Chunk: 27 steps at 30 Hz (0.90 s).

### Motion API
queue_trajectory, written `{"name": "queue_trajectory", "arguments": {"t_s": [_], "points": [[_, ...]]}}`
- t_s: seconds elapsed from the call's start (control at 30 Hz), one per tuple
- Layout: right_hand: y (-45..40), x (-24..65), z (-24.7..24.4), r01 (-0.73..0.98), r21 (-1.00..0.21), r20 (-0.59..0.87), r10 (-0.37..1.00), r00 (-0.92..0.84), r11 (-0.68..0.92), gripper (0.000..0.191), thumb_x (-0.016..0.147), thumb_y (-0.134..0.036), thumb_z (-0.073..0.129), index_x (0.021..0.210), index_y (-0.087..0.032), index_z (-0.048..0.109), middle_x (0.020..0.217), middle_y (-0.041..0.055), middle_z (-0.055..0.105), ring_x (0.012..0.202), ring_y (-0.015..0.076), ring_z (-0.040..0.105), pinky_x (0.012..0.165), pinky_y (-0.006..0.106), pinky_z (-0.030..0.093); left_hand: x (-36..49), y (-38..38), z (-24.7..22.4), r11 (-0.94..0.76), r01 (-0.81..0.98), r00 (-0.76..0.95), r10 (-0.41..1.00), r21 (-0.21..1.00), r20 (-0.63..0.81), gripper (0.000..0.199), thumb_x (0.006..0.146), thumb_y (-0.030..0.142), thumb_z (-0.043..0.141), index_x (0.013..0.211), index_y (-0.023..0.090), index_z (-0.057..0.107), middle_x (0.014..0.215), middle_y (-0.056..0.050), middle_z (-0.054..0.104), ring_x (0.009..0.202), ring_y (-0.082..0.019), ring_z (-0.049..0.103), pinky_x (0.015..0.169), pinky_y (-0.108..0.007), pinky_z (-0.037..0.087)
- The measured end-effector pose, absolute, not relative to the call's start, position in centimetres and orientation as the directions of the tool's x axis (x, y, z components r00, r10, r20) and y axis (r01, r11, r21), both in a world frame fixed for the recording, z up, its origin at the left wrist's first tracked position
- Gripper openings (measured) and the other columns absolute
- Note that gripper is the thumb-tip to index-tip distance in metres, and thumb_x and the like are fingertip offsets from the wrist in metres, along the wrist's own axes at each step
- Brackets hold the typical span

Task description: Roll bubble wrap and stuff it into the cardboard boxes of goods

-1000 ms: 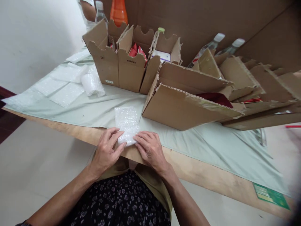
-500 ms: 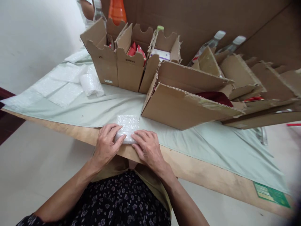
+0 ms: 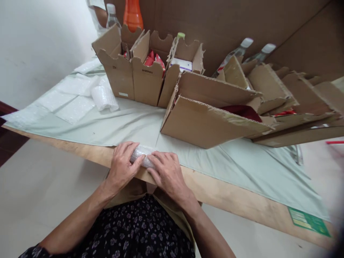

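Observation:
A small roll of clear bubble wrap (image 3: 142, 155) lies at the front edge of the cloth-covered table. My left hand (image 3: 124, 161) has its fingers and thumb wrapped round the roll's left end. On the right end, my right hand (image 3: 167, 168) grips with its fingers curled over the top and its thumb at the near side. Whether anything is inside the roll cannot be seen. Flat bubble wrap pieces (image 3: 76, 108) and a loosely rolled one (image 3: 103, 96) lie at the left of the table.
Open cardboard boxes (image 3: 147, 83) stand along the back, with a wide box (image 3: 209, 123) nearer on the right. Clear bottles (image 3: 240, 49) and an orange bottle (image 3: 133, 18) are behind them. A green card (image 3: 309, 222) lies at the right front edge.
The flat part of the bubble wrap that stretched away from my hands is now rolled up into a narrow cylinder. Both hands remain on it.

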State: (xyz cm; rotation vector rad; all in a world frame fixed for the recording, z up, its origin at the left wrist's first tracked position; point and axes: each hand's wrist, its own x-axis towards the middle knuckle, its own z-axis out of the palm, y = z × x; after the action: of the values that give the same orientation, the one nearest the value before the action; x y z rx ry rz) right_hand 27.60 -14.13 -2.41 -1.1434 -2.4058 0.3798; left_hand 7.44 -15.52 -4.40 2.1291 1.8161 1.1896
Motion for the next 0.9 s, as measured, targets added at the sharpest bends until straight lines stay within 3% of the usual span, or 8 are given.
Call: {"name": "queue_trajectory", "arguments": {"t_s": [0.13, 0.23, 0.3, 0.4, 0.53, 0.67, 0.73, 0.9], "points": [[-13.2, 28.0, -3.3, 0.611, -0.676, 0.284, 0.911, -0.3, 0.412, 0.017, 0.1, -0.026, 0.063, 0.112, -0.022, 0.073, 0.11, 0.0082, 0.079, 0.1, 0.0252, 0.072, 0.093, 0.042, 0.055, 7.6, -17.4, -3.7, -0.213, 0.669, -0.186, 0.88, 0.712, 0.437, 0.028, 0.098, 0.032, 0.063, 0.123, 0.019, 0.065, 0.114, -0.01, 0.07, 0.107, -0.024, 0.069, 0.098, -0.042, 0.058], [-13.5, 28.1, -3.1, 0.441, -0.864, 0.196, 0.968, -0.154, 0.245, 0.017, 0.098, -0.029, 0.063, 0.11, -0.022, 0.073, 0.105, 0.0064, 0.079, 0.095, 0.0222, 0.073, 0.088, 0.037, 0.058, 8.1, -18.8, -3.5, -0.086, 0.471, -0.182, 0.964, 0.878, 0.192, 0.028, 0.098, 0.034, 0.063, 0.122, 0.021, 0.067, 0.112, -0.008, 0.074, 0.102, -0.022, 0.073, 0.094, -0.037, 0.061], [-14.3, 27.8, -2.5, 0.319, -0.927, 0.147, 0.974, -0.174, 0.197, 0.019, 0.096, -0.03, 0.065, 0.11, -0.021, 0.073, 0.104, 0.0059, 0.079, 0.093, 0.0202, 0.074, 0.086, 0.034, 0.059, 8.9, -19.2, -3.4, -0.004, 0.314, -0.094, 0.995, 0.95, 0.035, 0.033, 0.099, 0.037, 0.063, 0.127, 0.021, 0.066, 0.116, -0.008, 0.076, 0.106, -0.023, 0.074, 0.094, -0.036, 0.062], [-15.5, 27.5, -1.8, 0.245, -0.945, 0.141, 0.945, -0.296, 0.218, 0.019, 0.095, -0.023, 0.063, 0.111, -0.023, 0.074, 0.11, 0.0055, 0.079, 0.1, 0.0196, 0.073, 0.095, 0.036, 0.058, 10.3, -19.0, -2.9, 0.051, 0.176, -0.03, 0.998, 0.983, -0.046, 0.036, 0.098, 0.036, 0.062, 0.131, 0.021, 0.064, 0.12, -0.009, 0.077, 0.111, -0.024, 0.074, 0.096, -0.036, 0.062], [-16.0, 29.3, -1.5, 0.269, -0.915, 0.201, 0.917, -0.345, 0.301, 0.021, 0.092, -0.02, 0.064, 0.111, -0.023, 0.074, 0.119, 0.0076, 0.075, 0.11, 0.021, 0.07, 0.102, 0.04, 0.056, 11.0, -18.4, -1.9, 0.029, 0.148, 0.052, 0.998, 0.989, -0.037, 0.038, 0.097, 0.03, 0.061, 0.134, 0.023, 0.063, 0.125, -0.008, 0.076, 0.111, -0.024, 0.074, 0.097, -0.036, 0.062], [-15.6, 32.4, -0.9, 0.307, -0.905, 0.176, 0.916, -0.36, 0.295, 0.059, 0.087, -0.034, 0.077, 0.142, -0.025, 0.059, 0.139, 0.0126, 0.066, 0.113, 0.0229, 0.069, 0.103, 0.042, 0.057, 11.1, -18.0, -0.9, -0.05, 0.217, 0.29, 0.957, 0.975, -0.015, 0.045, 0.09, 0.018, 0.06, 0.134, 0.026, 0.066, 0.125, -0.006, 0.076, 0.109, -0.024, 0.074, 0.095, -0.035, 0.062], [-15.4, 33.4, -0.4, 0.31, -0.907, 0.133, 0.891, -0.435, 0.286, 0.069, 0.084, -0.037, 0.082, 0.147, -0.026, 0.055, 0.139, 0.0117, 0.067, 0.118, 0.0246, 0.068, 0.105, 0.042, 0.056, 11.4, -17.8, -0.5, -0.077, 0.257, 0.392, 0.92, 0.963, -0.031, 0.043, 0.087, 0.015, 0.059, 0.127, 0.025, 0.07, 0.118, -0.005, 0.078, 0.101, -0.023, 0.075, 0.089, -0.034, 0.062], [-15.2, 34.6, 0.5, 0.33, -0.89, 0.109, 0.851, -0.514, 0.313, 0.02, 0.089, -0.03, 0.078, 0.108, -0.026, 0.074, 0.101, 0.0014, 0.076, 0.094, 0.0182, 0.072, 0.086, 0.031, 0.057, 12.1, -16.8, 0.2, -0.182, 0.381, 0.515, 0.856, 0.907, -0.045, 0.026, 0.082, 0.014, 0.057, 0.098, 0.023, 0.075, 0.09, -0.001, 0.077, 0.079, -0.019, 0.072, 0.074, -0.029, 0.06]]}}
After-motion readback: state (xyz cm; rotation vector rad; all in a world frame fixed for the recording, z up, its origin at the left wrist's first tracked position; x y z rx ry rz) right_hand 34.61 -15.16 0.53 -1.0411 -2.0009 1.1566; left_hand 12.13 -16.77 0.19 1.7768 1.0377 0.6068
